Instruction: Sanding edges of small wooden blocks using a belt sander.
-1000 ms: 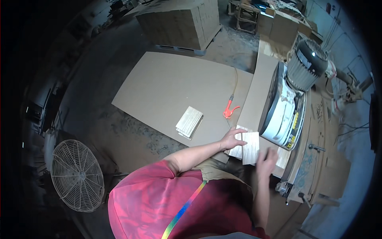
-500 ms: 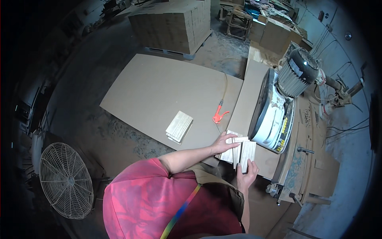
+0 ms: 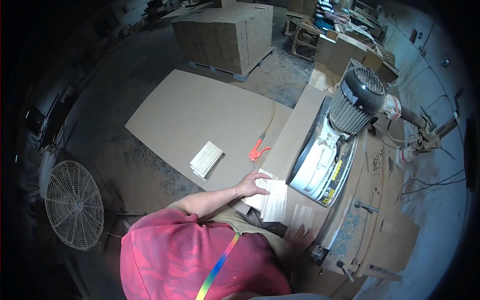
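Head view: pale, grain-streaked boards (image 3: pixel 274 201)

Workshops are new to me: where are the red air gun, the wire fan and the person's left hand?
Red air gun (image 3: pixel 255 152), head view: its body.
Wire fan (image 3: pixel 79 205), head view: its guard's middle.
Left hand (image 3: pixel 248 184), head view: its back.

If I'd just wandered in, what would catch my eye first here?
Probably the big ribbed motor at the right, above its white housing. Next, the red air gun lying on the brown board near the middle, and the round wire fan at far left. Lower centre, the left hand is on pale slats, the right hand at another slat.
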A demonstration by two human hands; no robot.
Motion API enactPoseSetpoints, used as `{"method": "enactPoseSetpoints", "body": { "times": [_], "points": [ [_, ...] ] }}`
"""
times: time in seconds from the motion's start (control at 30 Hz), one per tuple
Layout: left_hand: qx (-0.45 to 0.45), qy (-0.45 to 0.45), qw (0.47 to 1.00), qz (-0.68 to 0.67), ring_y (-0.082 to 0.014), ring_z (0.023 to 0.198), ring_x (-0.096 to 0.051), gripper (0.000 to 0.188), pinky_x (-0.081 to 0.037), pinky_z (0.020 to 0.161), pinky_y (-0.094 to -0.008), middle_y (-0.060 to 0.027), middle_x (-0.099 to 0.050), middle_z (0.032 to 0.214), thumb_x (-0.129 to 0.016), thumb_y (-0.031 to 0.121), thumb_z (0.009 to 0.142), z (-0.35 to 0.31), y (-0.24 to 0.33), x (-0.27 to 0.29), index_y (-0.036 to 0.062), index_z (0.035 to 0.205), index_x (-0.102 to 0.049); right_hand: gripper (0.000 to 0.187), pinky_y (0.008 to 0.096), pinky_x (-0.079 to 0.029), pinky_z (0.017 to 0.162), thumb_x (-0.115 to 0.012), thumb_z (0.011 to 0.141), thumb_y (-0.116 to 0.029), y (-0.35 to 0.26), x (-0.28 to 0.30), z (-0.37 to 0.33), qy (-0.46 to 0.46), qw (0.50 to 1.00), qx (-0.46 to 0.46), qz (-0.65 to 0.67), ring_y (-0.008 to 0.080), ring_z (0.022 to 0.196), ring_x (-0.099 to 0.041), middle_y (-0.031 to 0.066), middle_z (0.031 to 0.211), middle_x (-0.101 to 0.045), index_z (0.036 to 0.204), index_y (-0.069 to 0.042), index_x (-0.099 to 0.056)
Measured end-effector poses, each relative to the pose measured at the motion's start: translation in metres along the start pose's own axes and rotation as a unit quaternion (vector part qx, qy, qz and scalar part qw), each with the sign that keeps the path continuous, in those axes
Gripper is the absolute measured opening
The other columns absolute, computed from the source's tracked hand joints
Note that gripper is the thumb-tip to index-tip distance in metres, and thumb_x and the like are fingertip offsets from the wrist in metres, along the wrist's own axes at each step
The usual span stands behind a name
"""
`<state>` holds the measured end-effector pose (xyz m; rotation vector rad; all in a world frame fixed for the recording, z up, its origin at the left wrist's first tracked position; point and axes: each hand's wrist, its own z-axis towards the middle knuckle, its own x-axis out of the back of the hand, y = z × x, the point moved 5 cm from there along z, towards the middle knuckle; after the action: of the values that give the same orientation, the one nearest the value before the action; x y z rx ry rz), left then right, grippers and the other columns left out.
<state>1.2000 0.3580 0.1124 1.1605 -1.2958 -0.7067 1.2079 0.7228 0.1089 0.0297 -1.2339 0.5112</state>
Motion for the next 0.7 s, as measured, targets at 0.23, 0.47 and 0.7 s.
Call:
{"method": "enactPoseSetpoints", "body": {
  "times": [0.23,0.47,0.7],
  "points": [
    [0.006,0.007,0.999,-0.041,-0.031,0.121,-0.062,0.063,-0.05,0.111,-0.0394,-0.011,-0.058,0.127,-0.101,0.025,0.077,0.012,-0.015,0.014,0.0169,0.134,-0.076,0.064,0.0605,-0.05,0.103,-0.08,0.09,-0.03,-0.007,-0.008,0.002,0.026,0.999,-0.026,-0.023,0.0515,0.122,-0.056,0.0308,0.144,-0.054,0.145,-0.003,-0.059],
    [-0.032,0.013,0.999,0.008,-0.0295,0.114,-0.061,0.062,-0.051,0.105,-0.0384,-0.0098,-0.057,0.119,-0.1,0.027,0.079,0.002,-0.02,0.015,0.0183,0.135,-0.075,0.058,0.0577,-0.05,0.105,-0.076,0.097,-0.031,-0.007,-0.012,0.009,0.006,0.987,-0.125,-0.096,0.0506,0.123,-0.055,0.0311,0.144,-0.055,0.144,-0.002,-0.063],
    [-0.06,0.019,0.998,-0.022,-0.0302,0.11,-0.059,0.064,-0.051,0.101,-0.038,-0.0099,-0.054,0.118,-0.099,0.028,0.08,0.008,-0.025,0.007,0.0192,0.137,-0.072,0.053,0.055,-0.05,0.106,-0.071,0.102,-0.032,-0.007,-0.019,0.018,-0.018,0.98,-0.142,-0.138,0.0484,0.124,-0.055,0.03,0.144,-0.056,0.145,-0.001,-0.064]
  ]
}}
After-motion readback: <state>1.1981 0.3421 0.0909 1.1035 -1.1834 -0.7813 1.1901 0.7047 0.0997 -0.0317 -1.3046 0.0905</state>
